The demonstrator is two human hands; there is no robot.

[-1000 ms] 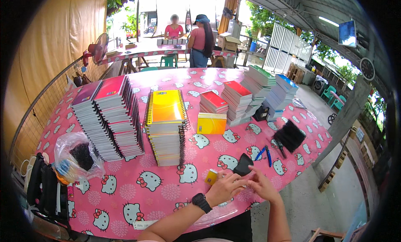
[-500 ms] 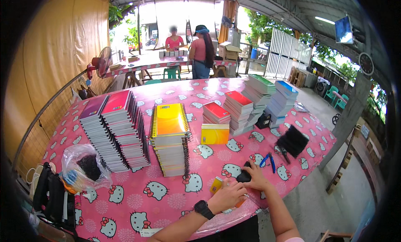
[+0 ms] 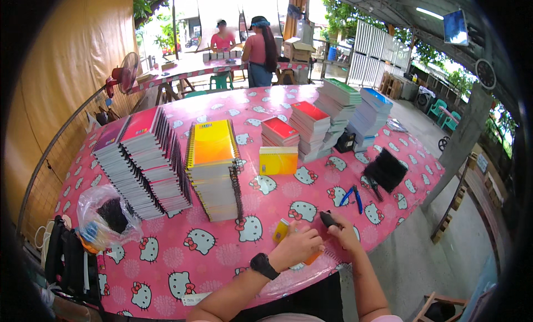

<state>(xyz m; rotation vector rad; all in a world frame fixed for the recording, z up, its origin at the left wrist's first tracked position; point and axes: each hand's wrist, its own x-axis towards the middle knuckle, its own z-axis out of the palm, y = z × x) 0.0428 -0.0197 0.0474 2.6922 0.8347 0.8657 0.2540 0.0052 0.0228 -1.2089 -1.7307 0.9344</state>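
A small yellow-and-orange notebook (image 3: 281,231) lies near the front edge of the table, mostly covered by my left hand (image 3: 300,246). The fingers of that hand curl over it, a black watch on the wrist. Just to the right, my right hand (image 3: 346,236) is closed around a black handheld tool (image 3: 327,218), whose dark tip points away to the left. Thin coil rings seem to run along the notebook's side between my hands, though small and partly hidden. Beyond my right hand rest blue-handled pliers (image 3: 357,200).
Tall notebook stacks, with purple, red (image 3: 139,125) and yellow (image 3: 212,141) covers, rise on the left. More stacks stand behind, alongside a yellow notebook (image 3: 277,161). Black coils (image 3: 387,171) lie right; a plastic bag (image 3: 105,216) sits left. Two people work at a far table.
My right hand has drawn slightly away from my left hand, showing more of the black tool. The left hand stays over the notebook. The view has shifted a little.
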